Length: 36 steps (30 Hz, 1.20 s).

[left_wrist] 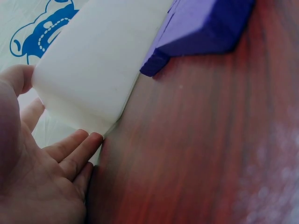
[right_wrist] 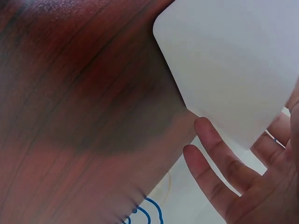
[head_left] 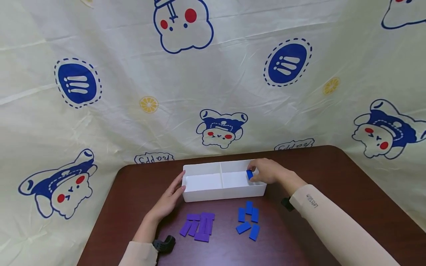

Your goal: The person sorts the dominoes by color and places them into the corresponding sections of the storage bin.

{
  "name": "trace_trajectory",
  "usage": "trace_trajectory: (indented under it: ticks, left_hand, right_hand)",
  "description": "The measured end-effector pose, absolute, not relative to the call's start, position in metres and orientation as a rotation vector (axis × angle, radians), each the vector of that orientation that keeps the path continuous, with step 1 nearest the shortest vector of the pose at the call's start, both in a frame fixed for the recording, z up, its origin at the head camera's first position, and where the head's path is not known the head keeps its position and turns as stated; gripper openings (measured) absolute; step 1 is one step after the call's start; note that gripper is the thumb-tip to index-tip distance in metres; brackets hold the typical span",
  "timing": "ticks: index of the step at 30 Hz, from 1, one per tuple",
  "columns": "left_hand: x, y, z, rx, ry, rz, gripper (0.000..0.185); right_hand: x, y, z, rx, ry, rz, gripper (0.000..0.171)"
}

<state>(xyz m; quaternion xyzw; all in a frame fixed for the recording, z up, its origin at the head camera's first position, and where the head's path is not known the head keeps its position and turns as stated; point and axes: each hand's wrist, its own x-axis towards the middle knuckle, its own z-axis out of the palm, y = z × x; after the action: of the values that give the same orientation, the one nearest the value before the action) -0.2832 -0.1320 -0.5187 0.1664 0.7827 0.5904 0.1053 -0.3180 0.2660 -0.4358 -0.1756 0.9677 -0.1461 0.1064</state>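
A white tray (head_left: 213, 194) split by a divider into two compartments stands on the brown table. At its right end, my right hand (head_left: 269, 170) pinches a blue block (head_left: 250, 174) inside the right compartment; in the right wrist view, two fingers (right_wrist: 209, 179) extend along the tray's outer end wall (right_wrist: 224, 70). My left hand (head_left: 169, 199) rests against the tray's left end with fingers extended, fingertips touching the wall, as the left wrist view also shows (left_wrist: 51, 168). Several loose blue blocks (head_left: 244, 227) lie in front of the tray on the right.
Several purple blocks (head_left: 202, 236) lie grouped in front of the tray on the left, some overlapping. Behind the table (head_left: 332, 173) hangs a pale cloth (head_left: 179, 81) printed with cartoon figures. Black wrist bands show at both sleeves.
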Motion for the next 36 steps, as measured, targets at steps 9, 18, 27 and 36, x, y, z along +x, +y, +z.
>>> trace_trajectory:
  ticks: [9, 18, 27, 36]
  left_hand:
    - [-0.284, -0.124, -0.525, 0.489, 2.270, 1.792, 0.060]
    - [-0.279, -0.124, -0.528, 0.451, 2.282, 1.793, 0.059]
    - [-0.279, -0.127, -0.524, 0.481, 2.267, 1.768, 0.060]
    - [-0.282, -0.135, -0.515, 0.491, 2.316, 1.703, 0.061]
  right_hand:
    - [-0.322, 0.270, -0.433, -0.517, 2.866, -0.351, 0.045]
    - [-0.325, 0.262, -0.437, -0.452, 2.857, -0.245, 0.046]
    - [-0.326, 0.255, -0.441, -0.420, 2.853, -0.176, 0.045]
    - [-0.328, 0.248, -0.442, -0.382, 2.857, -0.162, 0.044]
